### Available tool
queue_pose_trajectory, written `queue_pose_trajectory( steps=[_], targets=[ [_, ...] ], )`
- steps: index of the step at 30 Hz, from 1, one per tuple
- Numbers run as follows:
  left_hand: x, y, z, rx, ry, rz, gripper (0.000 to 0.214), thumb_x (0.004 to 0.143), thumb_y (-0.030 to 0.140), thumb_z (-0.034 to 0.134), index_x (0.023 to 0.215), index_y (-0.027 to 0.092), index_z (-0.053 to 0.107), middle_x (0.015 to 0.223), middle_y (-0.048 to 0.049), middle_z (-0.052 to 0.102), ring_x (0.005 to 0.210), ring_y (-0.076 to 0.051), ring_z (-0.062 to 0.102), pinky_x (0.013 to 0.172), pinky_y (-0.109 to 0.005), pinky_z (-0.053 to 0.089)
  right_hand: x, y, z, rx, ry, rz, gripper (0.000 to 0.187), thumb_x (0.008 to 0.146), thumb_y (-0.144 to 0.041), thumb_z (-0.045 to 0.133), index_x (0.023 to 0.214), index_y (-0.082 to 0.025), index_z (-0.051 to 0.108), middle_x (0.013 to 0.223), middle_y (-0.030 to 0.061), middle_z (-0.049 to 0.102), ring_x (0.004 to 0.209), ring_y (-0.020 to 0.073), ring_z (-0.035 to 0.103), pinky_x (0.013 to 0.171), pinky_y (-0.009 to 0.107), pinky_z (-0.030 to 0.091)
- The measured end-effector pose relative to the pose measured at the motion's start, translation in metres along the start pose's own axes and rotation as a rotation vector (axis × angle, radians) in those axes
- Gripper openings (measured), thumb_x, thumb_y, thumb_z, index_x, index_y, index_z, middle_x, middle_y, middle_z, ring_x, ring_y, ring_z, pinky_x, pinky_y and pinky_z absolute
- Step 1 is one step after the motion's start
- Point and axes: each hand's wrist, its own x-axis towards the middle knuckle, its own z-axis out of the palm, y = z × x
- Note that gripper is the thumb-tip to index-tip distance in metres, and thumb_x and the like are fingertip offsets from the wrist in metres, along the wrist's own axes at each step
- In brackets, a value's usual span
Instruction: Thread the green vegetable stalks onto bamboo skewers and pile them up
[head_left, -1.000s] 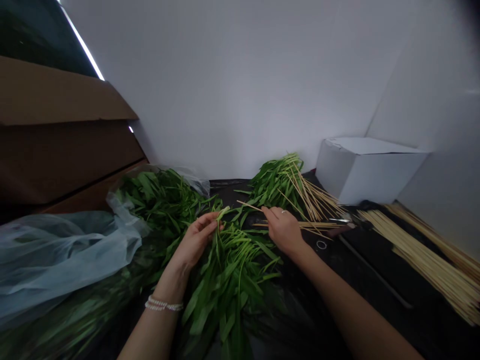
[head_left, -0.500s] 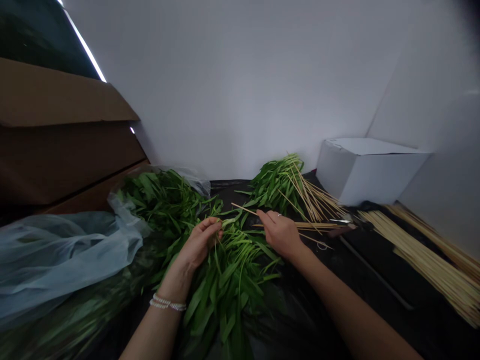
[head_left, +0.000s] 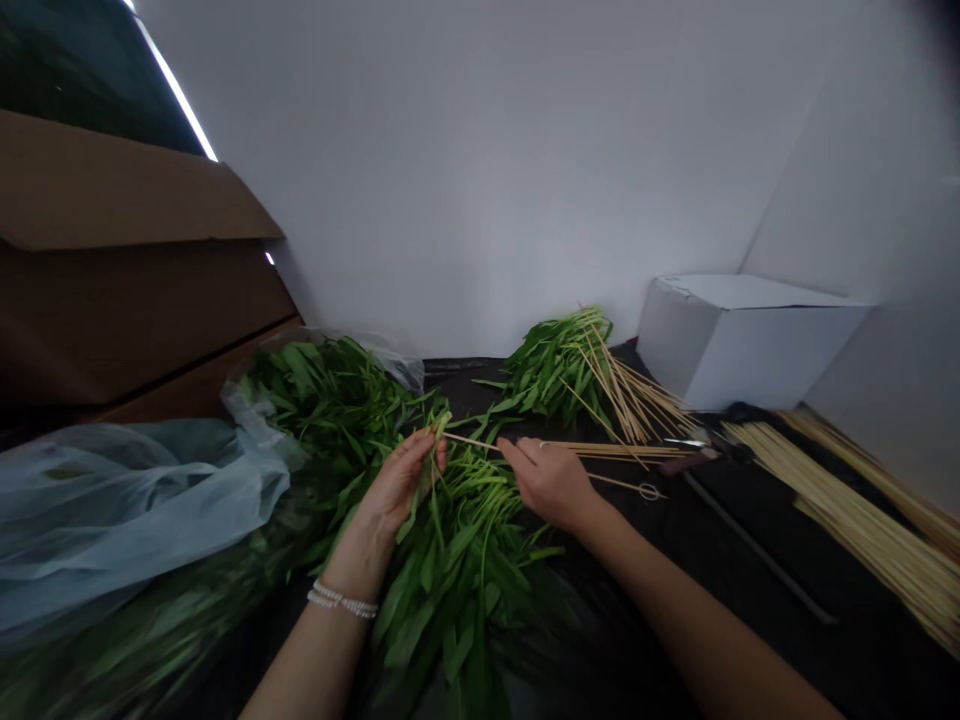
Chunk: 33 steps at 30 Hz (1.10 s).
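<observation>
My left hand point(head_left: 411, 468) is closed on the pale end of a leafy green stem point(head_left: 444, 428), its leaves hanging below. My right hand point(head_left: 546, 478) grips a thin wooden skewer point(head_left: 474, 441), whose left tip meets the stem at my left fingertips; whether it has pierced the stem I cannot tell. Beneath both hands lies a pile of long-leaved greens point(head_left: 472, 550), stems toward the top. Under and beyond my right hand several more skewers point(head_left: 615, 452) lie on the black sheet. Farther back, a bunch of greens point(head_left: 551, 365) has many skewers fixed among its stems.
A clear plastic bag point(head_left: 150, 510) and loose greens point(head_left: 330, 400) lie at left, by a cardboard box point(head_left: 135, 190). To the right are a tool with a metal blade point(head_left: 694, 437), a dark rod point(head_left: 757, 550), bundled sticks point(head_left: 847, 530) and a white box point(head_left: 750, 340).
The skewer tip, earlier apart from my left hand, now touches the stem there. My right hand has moved slightly down, and the stem end stands more upright in my left fingers.
</observation>
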Motion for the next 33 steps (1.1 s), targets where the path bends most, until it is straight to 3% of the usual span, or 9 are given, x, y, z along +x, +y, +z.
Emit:
queue_pose_trajectory(
  steps=[6,11,15,18,21,24,28,33],
  targets=[
    [-0.005,-0.002,0.005,0.108,-0.014,0.042,0.011,0.075,0.004,0.069,0.083,0.012,0.069,0.075,-0.0042,0.072,0.064,-0.011,0.066,0.060,-0.018,0.056,0.001,0.000,0.001,0.003,-0.012,0.019,0.036,0.085,-0.009,0.046,0.118,-0.011,0.058,0.081,0.0054,0.059,0.073,0.0176,0.049,0.064,0.031,0.033],
    [-0.006,-0.004,0.005,0.143,-0.037,0.053,0.011,0.073,0.007,0.072,0.081,0.012,0.067,0.075,-0.0038,0.071,0.064,-0.011,0.066,0.060,-0.019,0.056,0.008,0.002,-0.007,-0.062,0.059,0.153,0.019,0.089,-0.013,0.048,0.093,-0.018,0.065,0.089,0.0074,0.061,0.089,0.0213,0.049,0.078,0.035,0.032],
    [-0.002,-0.004,0.001,0.108,-0.018,0.063,0.009,0.075,0.009,0.071,0.080,0.014,0.064,0.074,-0.0018,0.069,0.062,-0.010,0.065,0.059,-0.018,0.055,0.007,0.004,-0.009,-0.123,0.071,0.178,0.021,0.090,-0.014,0.047,0.101,-0.019,0.065,0.074,0.0035,0.058,0.070,0.0167,0.048,0.066,0.032,0.030],
    [-0.004,-0.006,0.001,0.127,-0.046,0.053,0.011,0.075,0.011,0.072,0.082,0.015,0.063,0.077,-0.0020,0.069,0.071,-0.013,0.069,0.065,-0.022,0.057,0.004,0.001,-0.004,-0.078,0.072,0.161,0.026,0.090,-0.012,0.046,0.109,-0.016,0.063,0.075,0.0034,0.062,0.063,0.0148,0.051,0.062,0.030,0.033],
    [-0.009,-0.008,0.004,0.151,-0.159,-0.003,0.017,0.072,0.014,0.076,0.084,0.016,0.063,0.087,-0.0034,0.070,0.089,-0.022,0.070,0.080,-0.036,0.057,0.002,-0.004,0.001,0.027,0.023,0.099,0.033,0.087,-0.007,0.042,0.113,-0.013,0.062,0.096,0.0093,0.069,0.074,0.0158,0.060,0.069,0.029,0.042],
    [-0.014,-0.012,0.006,0.199,-0.290,-0.049,0.021,0.070,0.017,0.079,0.085,0.016,0.064,0.089,-0.0050,0.069,0.096,-0.027,0.068,0.084,-0.045,0.055,0.003,-0.009,0.003,0.219,-0.019,0.108,0.042,0.087,-0.005,0.039,0.124,-0.012,0.056,0.120,0.0133,0.064,0.096,0.0184,0.063,0.081,0.030,0.048],
    [-0.019,-0.020,0.010,0.309,-0.377,-0.044,0.019,0.068,0.018,0.080,0.082,0.015,0.066,0.081,-0.0047,0.068,0.085,-0.021,0.068,0.080,-0.036,0.055,0.005,-0.017,0.004,0.584,0.029,0.221,0.047,0.089,-0.011,0.038,0.134,-0.016,0.048,0.126,0.0111,0.062,0.115,0.0180,0.058,0.095,0.035,0.049],
    [-0.022,-0.029,0.016,0.373,-0.459,-0.034,0.022,0.068,0.024,0.080,0.083,0.015,0.068,0.081,-0.0050,0.069,0.074,-0.017,0.068,0.076,-0.031,0.054,0.009,-0.022,0.004,0.825,0.063,0.348,0.038,0.089,-0.017,0.043,0.125,-0.018,0.058,0.121,0.0111,0.065,0.111,0.0190,0.061,0.095,0.039,0.049]
  ],
)
